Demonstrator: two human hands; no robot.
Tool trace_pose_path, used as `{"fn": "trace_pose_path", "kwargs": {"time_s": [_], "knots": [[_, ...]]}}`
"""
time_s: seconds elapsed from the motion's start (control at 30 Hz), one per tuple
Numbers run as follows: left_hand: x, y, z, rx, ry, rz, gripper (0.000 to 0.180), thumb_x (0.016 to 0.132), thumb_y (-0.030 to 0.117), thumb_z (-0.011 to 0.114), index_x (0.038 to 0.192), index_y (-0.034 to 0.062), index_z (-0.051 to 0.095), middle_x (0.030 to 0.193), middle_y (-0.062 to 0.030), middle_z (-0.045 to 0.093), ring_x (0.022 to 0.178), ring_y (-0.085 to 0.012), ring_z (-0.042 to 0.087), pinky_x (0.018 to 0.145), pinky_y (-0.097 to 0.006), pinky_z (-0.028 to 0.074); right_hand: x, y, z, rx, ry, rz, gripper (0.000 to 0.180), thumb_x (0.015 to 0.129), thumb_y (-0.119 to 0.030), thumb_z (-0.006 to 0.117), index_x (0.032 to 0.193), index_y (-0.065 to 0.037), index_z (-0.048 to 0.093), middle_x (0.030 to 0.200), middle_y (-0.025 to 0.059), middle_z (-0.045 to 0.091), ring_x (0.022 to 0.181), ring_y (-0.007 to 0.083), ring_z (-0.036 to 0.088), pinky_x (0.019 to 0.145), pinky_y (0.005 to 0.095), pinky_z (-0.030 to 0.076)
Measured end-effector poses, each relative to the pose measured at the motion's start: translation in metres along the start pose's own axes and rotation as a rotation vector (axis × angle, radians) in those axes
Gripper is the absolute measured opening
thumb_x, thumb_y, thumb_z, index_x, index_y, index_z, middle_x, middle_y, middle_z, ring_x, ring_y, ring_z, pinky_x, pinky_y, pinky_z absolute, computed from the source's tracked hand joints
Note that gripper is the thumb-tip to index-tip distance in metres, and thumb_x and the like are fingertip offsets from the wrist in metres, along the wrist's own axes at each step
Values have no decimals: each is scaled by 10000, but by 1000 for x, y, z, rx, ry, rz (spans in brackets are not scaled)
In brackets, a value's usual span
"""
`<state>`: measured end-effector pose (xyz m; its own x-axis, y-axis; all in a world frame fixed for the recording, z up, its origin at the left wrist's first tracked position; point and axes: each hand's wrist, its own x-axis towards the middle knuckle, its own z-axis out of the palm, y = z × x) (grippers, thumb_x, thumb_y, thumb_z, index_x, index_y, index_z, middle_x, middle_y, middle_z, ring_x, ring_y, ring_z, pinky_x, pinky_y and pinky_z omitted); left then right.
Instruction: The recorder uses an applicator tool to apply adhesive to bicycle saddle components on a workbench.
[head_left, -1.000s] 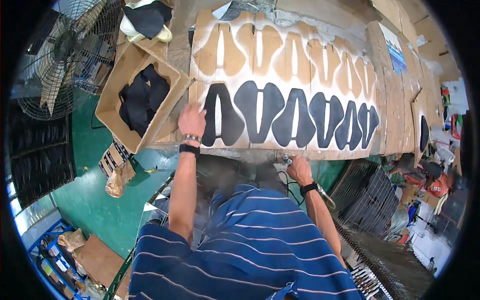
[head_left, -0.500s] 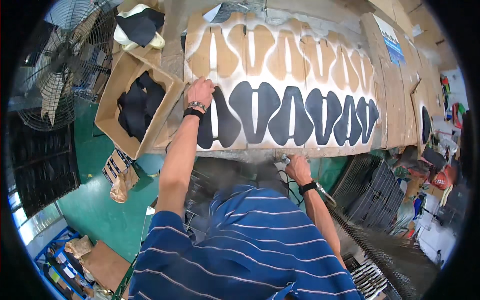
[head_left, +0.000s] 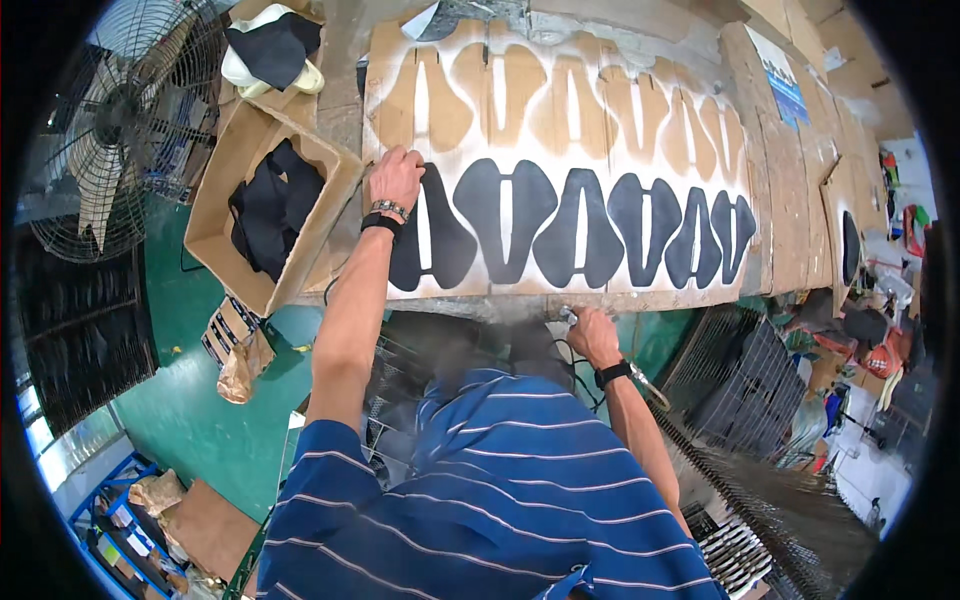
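Several black U-shaped sheet pieces (head_left: pixel 505 240), like cut shoe uppers, lie in a row on a flat cardboard sheet (head_left: pixel 500 298) before me. My left hand (head_left: pixel 395 182) is at the far end of the leftmost black piece (head_left: pixel 448 235), fingers curled down on its tip, partly hiding it. Near the front edge of the cardboard, lower and to the right, my right hand (head_left: pixel 596 338) is closed around a small metal spray gun (head_left: pixel 568 316). Its nozzle shows past my fingers, and a metal hose fitting (head_left: pixel 642 374) comes out by my wrist.
Left of the sheet stands an open cardboard box (head_left: pixel 345 165) holding black pieces. A caged fan (head_left: pixel 120 115) is beyond it. Bare brown outlines ringed with white overspray (head_left: pixel 545 110) fill the sheet's far half. A wire rack (head_left: pixel 745 370) stands at right.
The whole view has shifted slightly. My left hand stays at the leftmost black piece, and my right hand keeps its grip at the front edge.
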<state>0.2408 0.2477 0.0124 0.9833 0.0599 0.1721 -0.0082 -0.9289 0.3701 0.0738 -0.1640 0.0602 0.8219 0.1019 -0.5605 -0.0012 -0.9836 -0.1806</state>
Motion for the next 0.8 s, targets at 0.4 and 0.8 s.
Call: {"fn": "trace_pose_path", "kwargs": {"time_s": [0.4, 0.8], "knots": [[-97, 27, -125, 217, 526, -242, 482, 857, 176, 782, 1312, 93, 649, 1302, -132, 592, 1257, -353, 535, 1024, -512, 410, 0, -5, -8, -9, -55, 1, 258, 797, -97, 622, 997, -2, 757, 937, 302, 728, 900, 473, 727, 799, 534, 600], [-109, -78, -133, 369, 361, -357, 220, 916, 304, 732, 881, 121, 616, 874, -82, 631, 823, -321, 676, 655, -464, 546, 5, 0, 7, -37, -1, 5, 229, 842, -104, 594, 959, 17, 749, 950, 314, 722, 925, 473, 727, 818, 525, 599]]}}
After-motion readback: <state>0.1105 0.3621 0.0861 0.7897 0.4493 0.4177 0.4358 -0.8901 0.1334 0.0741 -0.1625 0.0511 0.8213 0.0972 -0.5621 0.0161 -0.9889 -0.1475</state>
